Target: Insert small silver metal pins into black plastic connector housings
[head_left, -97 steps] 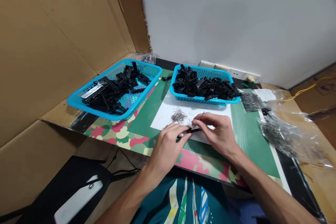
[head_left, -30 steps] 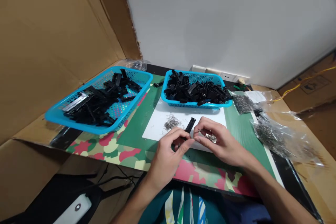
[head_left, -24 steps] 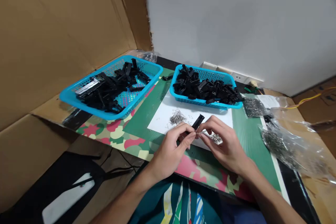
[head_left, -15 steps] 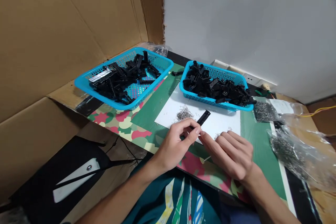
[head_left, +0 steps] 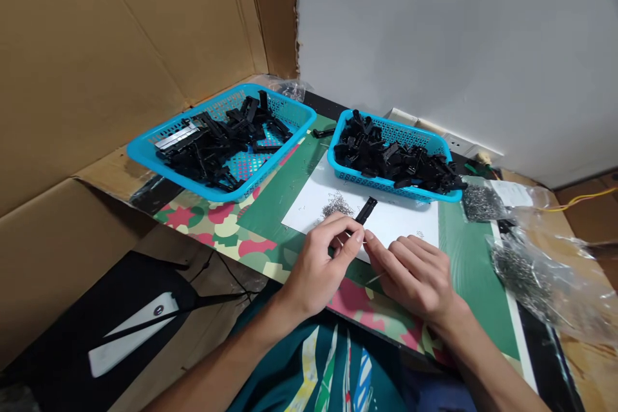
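Observation:
My left hand [head_left: 322,264] pinches a slim black plastic part [head_left: 367,211] between thumb and fingers; its far end points away over the white paper [head_left: 302,207]. Close against it, my right hand [head_left: 418,277] is closed, with its index fingertip touching or nearly touching the near end of the part. A thin pale stick [head_left: 374,279] pokes out from under the right hand, and the rest of it is hidden. What lies between the fingertips is too small to make out. Just beyond my left hand, a pile of small metal springs or clips [head_left: 337,204] rests on the paper.
Two blue baskets stand behind: a left basket [head_left: 188,181] and a right basket [head_left: 391,185], both holding many black plastic parts. Clear bags of small metal pieces [head_left: 483,201] lie at right. A power strip [head_left: 458,143] runs along the wall. Cardboard [head_left: 120,45] rises at left.
The right hand has shifted slightly left and up toward the left hand, the pale stick moving with it. The black part stays in the left hand. The view has shifted slightly.

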`<state>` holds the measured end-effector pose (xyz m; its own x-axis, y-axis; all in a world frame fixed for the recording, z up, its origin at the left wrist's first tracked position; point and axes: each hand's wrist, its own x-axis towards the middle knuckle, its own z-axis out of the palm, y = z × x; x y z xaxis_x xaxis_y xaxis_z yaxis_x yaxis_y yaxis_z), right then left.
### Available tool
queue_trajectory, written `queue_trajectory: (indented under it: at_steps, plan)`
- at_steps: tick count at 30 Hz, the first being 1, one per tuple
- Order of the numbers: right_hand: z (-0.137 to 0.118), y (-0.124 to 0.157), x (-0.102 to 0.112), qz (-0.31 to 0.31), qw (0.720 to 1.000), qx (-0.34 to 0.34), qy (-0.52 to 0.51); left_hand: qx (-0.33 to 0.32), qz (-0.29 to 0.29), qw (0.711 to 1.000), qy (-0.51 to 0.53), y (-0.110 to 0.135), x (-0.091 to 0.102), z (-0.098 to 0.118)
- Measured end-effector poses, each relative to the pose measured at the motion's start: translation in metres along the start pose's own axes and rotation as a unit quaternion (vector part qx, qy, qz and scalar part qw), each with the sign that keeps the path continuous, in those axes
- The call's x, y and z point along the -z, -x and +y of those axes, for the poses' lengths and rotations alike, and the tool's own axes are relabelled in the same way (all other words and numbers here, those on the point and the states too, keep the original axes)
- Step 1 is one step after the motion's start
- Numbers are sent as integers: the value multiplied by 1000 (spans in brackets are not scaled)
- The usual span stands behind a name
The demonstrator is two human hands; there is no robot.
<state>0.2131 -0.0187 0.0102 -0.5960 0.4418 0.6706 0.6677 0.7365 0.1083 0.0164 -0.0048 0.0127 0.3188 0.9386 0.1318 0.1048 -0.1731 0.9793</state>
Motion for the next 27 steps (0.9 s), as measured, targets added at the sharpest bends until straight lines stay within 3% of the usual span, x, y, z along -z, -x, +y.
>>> queue_trajectory:
  at_steps: [11,16,22,27]
  plan:
    - [6,1,0,-7,998,-42,-39,-4,-45,999,-30,1,0,3]
    - [7,3,-4,-2,997,-46,-68,13,-42,999,-2,-2,1,-2]
    - [9,6,-9,25,980,-118,-159,7,-47,999,-6,-3,2,-3]
    - [9,6,-9,32,976,-114,-181,11,-48,999,11,-4,4,-2]
